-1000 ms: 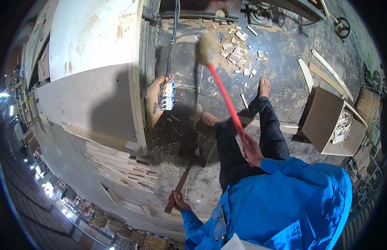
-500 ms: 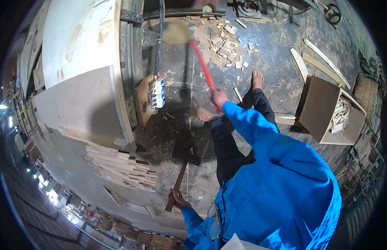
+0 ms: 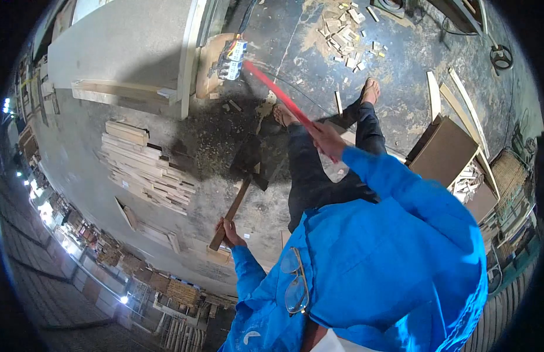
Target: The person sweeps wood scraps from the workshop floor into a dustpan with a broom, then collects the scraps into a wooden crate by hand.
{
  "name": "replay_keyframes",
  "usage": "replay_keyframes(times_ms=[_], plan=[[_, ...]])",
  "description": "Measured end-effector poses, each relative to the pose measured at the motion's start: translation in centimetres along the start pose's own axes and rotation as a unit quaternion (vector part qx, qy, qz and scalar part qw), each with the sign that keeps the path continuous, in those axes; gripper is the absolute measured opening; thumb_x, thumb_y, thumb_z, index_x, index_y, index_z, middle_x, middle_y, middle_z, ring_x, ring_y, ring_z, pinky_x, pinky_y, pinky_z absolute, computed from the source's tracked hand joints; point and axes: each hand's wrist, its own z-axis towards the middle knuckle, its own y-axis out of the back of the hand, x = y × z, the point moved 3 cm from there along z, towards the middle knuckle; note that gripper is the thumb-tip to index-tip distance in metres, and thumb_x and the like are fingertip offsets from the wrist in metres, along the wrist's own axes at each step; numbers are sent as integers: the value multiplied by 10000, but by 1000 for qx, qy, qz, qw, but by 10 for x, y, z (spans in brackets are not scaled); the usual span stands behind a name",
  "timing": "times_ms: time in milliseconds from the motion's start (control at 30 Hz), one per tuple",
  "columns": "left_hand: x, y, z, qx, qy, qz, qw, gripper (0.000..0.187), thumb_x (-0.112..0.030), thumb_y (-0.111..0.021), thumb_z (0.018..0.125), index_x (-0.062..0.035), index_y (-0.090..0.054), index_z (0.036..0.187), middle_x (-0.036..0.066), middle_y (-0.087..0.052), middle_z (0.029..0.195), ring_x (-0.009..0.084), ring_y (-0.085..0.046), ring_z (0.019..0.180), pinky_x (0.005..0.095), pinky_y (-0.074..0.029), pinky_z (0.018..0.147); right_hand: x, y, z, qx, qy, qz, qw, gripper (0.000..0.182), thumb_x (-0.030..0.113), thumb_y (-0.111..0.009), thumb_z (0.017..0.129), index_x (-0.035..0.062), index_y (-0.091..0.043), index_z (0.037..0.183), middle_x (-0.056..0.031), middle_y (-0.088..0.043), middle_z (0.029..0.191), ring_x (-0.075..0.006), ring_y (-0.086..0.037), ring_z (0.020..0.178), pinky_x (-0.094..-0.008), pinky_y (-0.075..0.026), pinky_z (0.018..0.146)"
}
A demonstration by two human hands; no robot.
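In the head view, my left hand [image 3: 230,233] is wrapped round the lower end of a wooden-handled tool [image 3: 233,206], which has a dark crosspiece at its far end and slants up to the right. My right hand [image 3: 329,141] grips the near end of a long red stick [image 3: 281,95]. From there the stick slants up and left across the floor, and its far end overlaps a cluster of white and blue electrical blocks [image 3: 232,60] with wires, on a tan board [image 3: 212,66]. No head shows on the stick.
A stack of wooden strips [image 3: 144,167] lies on the left. Wood offcuts [image 3: 341,38] are scattered beyond my feet. At right, a brown box [image 3: 441,149] holds scraps, near long slats [image 3: 464,108]. A large pale panel [image 3: 128,50] stands at upper left.
The view has shifted, and the scene sits higher in it. The red stick has swung down and left; the blurred tan end seen earlier no longer shows. Both hands keep their holds.
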Motion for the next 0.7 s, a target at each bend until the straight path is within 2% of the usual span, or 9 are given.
replay_keyframes(times_ms=[100,200,233,267,400,533,567,600,700], plan=[[6,17,-4,7,6,10,1000,280,-219,-731,959,-140,-574,1176,91,-608,1339,238,-589,1200,418,-545,956,14,11,7,-44,-107,-11,993,463,435,-523,1055,152,-569,1418,-22,-560,705,-130,-559,514,-338,-433,437],[11,24,-6,5,16,10,1000,279,-233,-730,962,-135,-568,1166,86,-599,1336,235,-579,1210,421,-540,969,-106,60,15,-203,11,63,977,418,381,-556,1045,139,-612,1381,-34,-622,757,-117,-541,581,-330,-434,524],[15,27,-4,7,17,9,1000,282,-241,-730,962,-131,-566,1164,84,-595,1332,232,-574,1213,420,-537,975,-49,59,-59,-247,-47,-17,968,417,368,-538,1059,123,-606,1390,-24,-615,740,-103,-536,579,-322,-432,525],[16,26,-3,4,18,8,1000,282,-241,-730,962,-131,-566,1164,84,-595,1332,232,-574,1213,420,-537,975,-92,74,-63,-240,18,36,970,424,363,-517,1073,128,-581,1420,-10,-563,689,-95,-535,541,-317,-421,478],[36,25,7,15,19,1,1000,325,-221,-748,947,-125,-561,1194,78,-586,1312,220,-562,1208,392,-525,981,-44,59,-154,-249,-44,-3,968,459,383,-500,1085,95,-561,1437,-17,-555,665,-98,-521,490,-313,-420,454],[39,18,3,19,3,9,1000,351,-176,-768,930,-144,-554,1207,85,-584,1348,214,-557,1224,352,-508,964,-32,64,-107,-100,-48,-99,989,522,444,-502,1075,108,-542,1473,-12,-559,646,-124,-546,482,-305,-455,466],[38,21,0,8,0,7,1000,351,-176,-768,930,-144,-554,1207,85,-584,1348,214,-557,1224,352,-508,964,-30,70,-94,-112,-37,-124,985,507,480,-512,1062,152,-586,1442,-22,-576,659,-135,-567,493,-316,-467,475],[35,21,-2,16,-8,6,1000,350,-174,-767,932,-142,-552,1207,86,-588,1344,213,-565,1213,347,-509,961,-43,82,-75,-106,-104,-119,982,485,487,-539,1046,181,-614,1415,-38,-588,663,-146,-581,504,-335,-481,486],[25,18,-1,41,-23,10,999,348,-170,-764,937,-140,-546,1207,88,-598,1335,210,-581,1192,338,-511,956,-82,128,-79,-154,-116,-92,977,476,466,-550,1040,180,-616,1414,-56,-595,669,-157,-587,522,-356,-480,491]])
